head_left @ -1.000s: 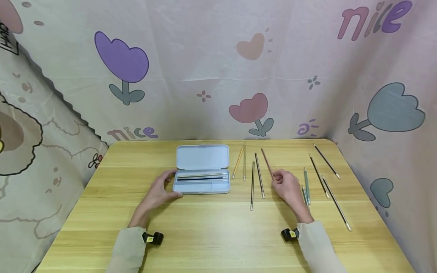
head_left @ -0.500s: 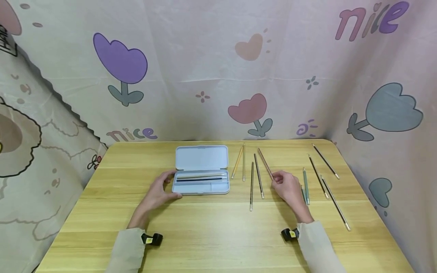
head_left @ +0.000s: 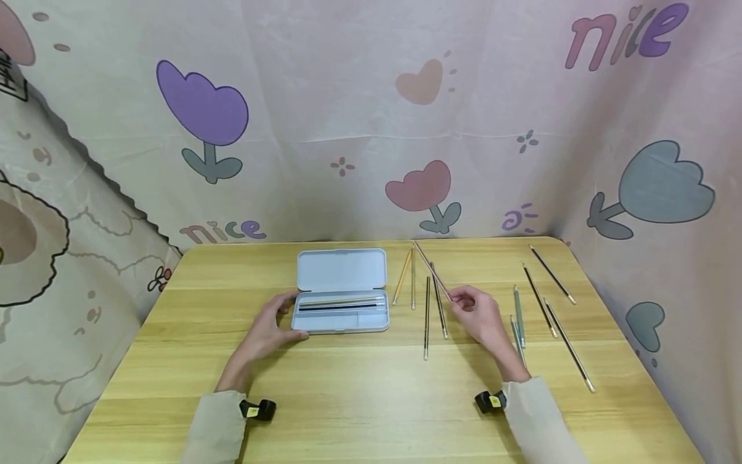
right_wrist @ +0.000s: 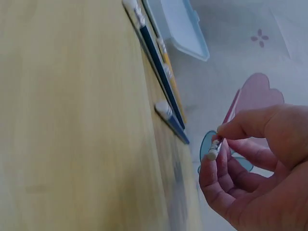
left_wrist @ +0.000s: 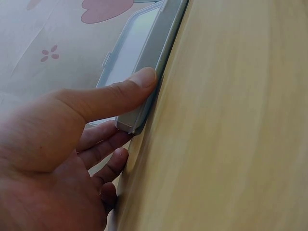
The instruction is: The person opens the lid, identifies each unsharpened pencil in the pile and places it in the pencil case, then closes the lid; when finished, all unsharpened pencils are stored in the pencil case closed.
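A light-blue pencil case lies with its lid folded back, and several pencils rest in its upper compartment. My left hand grips the case's left end. In the left wrist view its thumb lies along the front wall while the other fingers curl behind the corner. Between thumb and fingers, my right hand pinches a reddish pencil near its eraser end. The white eraser points back toward the right wrist camera. In the head view this pencil slants up-left, crossing over a dark pencil.
Another dark pencil and two yellow ones, including a yellow pencil, lie between case and right hand. Right of that hand are green pencils, one a green pencil, and several dark striped pencils. A printed curtain hangs behind the table.
My right hand has shifted slightly left, swinging the reddish pencil's far end leftward until it overlaps the dark pencil. The left hand and the case have stayed in place.
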`<state>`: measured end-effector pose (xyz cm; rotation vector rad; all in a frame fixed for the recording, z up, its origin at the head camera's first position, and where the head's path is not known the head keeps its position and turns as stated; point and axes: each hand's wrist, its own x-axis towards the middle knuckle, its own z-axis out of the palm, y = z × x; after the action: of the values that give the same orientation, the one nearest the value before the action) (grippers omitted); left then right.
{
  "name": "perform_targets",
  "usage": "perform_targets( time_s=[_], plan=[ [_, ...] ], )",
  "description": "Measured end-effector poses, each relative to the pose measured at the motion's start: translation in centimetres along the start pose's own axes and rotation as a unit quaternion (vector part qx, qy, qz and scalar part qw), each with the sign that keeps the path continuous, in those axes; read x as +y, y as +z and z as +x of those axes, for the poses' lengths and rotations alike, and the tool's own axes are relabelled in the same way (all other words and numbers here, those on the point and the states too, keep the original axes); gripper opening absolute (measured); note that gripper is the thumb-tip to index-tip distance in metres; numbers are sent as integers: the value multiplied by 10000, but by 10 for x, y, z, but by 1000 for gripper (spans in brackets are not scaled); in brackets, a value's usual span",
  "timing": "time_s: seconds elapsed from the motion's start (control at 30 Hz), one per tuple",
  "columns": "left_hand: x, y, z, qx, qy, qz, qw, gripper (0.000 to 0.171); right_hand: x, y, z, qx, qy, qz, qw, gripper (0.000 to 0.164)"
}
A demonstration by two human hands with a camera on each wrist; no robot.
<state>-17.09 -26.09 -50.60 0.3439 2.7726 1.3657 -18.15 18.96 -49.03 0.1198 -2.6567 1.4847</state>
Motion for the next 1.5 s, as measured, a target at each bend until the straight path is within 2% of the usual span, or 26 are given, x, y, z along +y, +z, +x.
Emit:
perform_targets(
  time_s=[0.2, 0.43, 0.67, 0.9, 1.1, 1.3, 1.5],
  plan=[
    [-2, 1, 1, -12, 83, 8, 10000, 90, -12, 15, -1, -120, -353, 291, 9989, 19],
    [-2, 1, 1, -6, -4, -16, 10000, 90, -24, 37, 2, -260, -733, 420, 9961, 16],
    [-2, 0, 1, 6, 43, -124, 9999, 89, -35, 55, 11, -319, -900, 518, 9941, 16],
    [-1, 0, 1, 13, 124, -177, 9998, 90, -49, 76, 22, -371, -978, 449, 9935, 19],
    [0, 0, 1, -14, 41, -155, 9999, 90, -57, 95, 30, -483, -1114, 320, 9921, 18],
    [1, 0, 0, 12, 82, -247, 9997, 89, -63, 110, 36, -862, -1092, 158, 9901, 23],
    [0, 1, 0, 15, 88, -202, 9998, 90, -70, 122, 39, -1144, -1209, -124, 9860, 21]
  ],
)
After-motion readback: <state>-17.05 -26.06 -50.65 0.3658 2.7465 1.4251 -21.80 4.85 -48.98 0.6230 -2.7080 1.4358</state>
